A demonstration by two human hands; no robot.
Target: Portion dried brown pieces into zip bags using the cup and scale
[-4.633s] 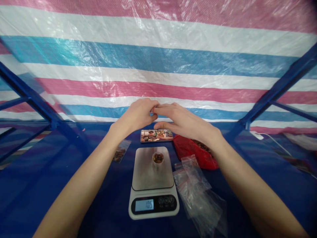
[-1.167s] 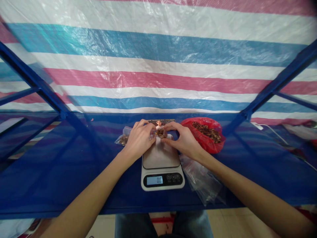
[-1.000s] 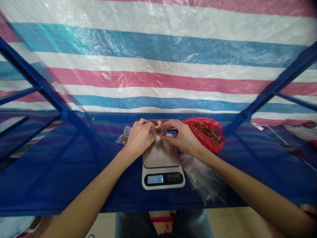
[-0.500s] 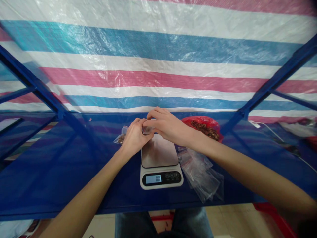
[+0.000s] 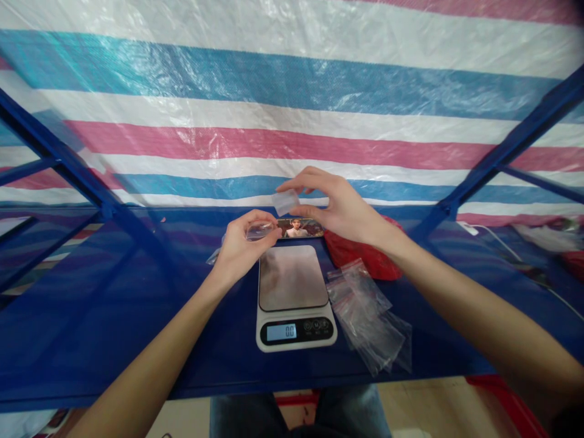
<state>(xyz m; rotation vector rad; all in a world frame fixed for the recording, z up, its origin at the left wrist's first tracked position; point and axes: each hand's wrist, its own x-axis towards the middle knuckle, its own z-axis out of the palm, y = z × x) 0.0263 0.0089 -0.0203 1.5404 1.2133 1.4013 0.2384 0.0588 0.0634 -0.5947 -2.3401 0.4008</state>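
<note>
While aloft, cup [image 5: 286, 202] in right fingers [image 5: 311, 211].

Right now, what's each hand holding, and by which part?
Right hand: small translucent cup, pinched by its side. Left hand: clear plastic bag, gripped near its mouth.

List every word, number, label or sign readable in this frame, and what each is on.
"0.0": lit display of the scale.
"M", apparently: the scale's middle button.
Other button marks and the captions beneath: too small to read.
Phone, small cup in the right hand, loose zip bags: no legible text.
</note>
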